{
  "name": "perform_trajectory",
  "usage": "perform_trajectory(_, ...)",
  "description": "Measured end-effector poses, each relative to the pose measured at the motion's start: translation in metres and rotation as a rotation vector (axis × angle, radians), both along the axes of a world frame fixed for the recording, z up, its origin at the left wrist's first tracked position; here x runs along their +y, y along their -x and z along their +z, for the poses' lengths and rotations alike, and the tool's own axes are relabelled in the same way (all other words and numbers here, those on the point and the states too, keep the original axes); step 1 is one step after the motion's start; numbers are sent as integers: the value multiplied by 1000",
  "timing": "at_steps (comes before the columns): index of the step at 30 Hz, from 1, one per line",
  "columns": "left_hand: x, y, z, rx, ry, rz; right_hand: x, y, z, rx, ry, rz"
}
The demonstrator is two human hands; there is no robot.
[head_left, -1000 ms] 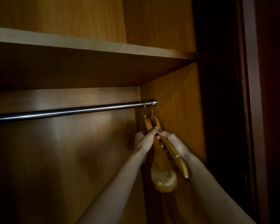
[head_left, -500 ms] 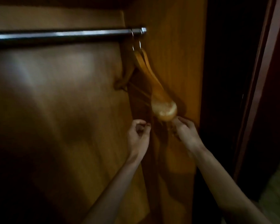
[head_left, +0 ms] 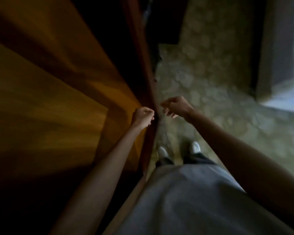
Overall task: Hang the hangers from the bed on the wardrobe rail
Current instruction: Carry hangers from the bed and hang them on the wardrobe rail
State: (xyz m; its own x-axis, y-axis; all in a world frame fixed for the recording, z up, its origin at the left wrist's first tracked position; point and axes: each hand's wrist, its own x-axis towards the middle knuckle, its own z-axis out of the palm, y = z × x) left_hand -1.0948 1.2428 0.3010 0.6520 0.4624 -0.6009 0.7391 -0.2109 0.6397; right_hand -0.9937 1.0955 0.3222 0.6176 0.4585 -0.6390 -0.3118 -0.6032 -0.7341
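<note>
Left hand (head_left: 142,117) held out over the wardrobe's front edge, fingers loosely curled, nothing in them. Right hand (head_left: 175,106) just beside, out over the floor, fingers hanging relaxed, likewise holding nothing. Both forearms bare, reaching forward from the bottom edge of the view.

Further left: blurred orange-brown wardrobe interior (head_left: 46,92), dim. Dark door frame (head_left: 143,53) running down the middle, between the two hands. Right of that: mottled grey-green floor (head_left: 215,78), two pale shoes (head_left: 196,147) near the frame's foot, grey garment (head_left: 190,197) below them. Pale light patch (head_left: 285,99) at the right edge. Hangers and rail nowhere in view; whereabouts cannot be told.
</note>
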Motion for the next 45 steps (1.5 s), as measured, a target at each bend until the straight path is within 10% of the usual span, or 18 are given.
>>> perform_trajectory(7,-180,-24,-84,378,85,-621,-231,68,-105,262,264,-527)
perform_trajectory(17,-441,-126,-111,396,4,-1171,-466,212,-151,559,362,-1299)
perform_trajectory(34,-518,-294,-128,686,-344,-989,-725,-57,-155,311,70,-1466)
perform_trajectory(45,-886,-476,-121,476,-93,-1195,-945,-122,-120,478,170,-1633)
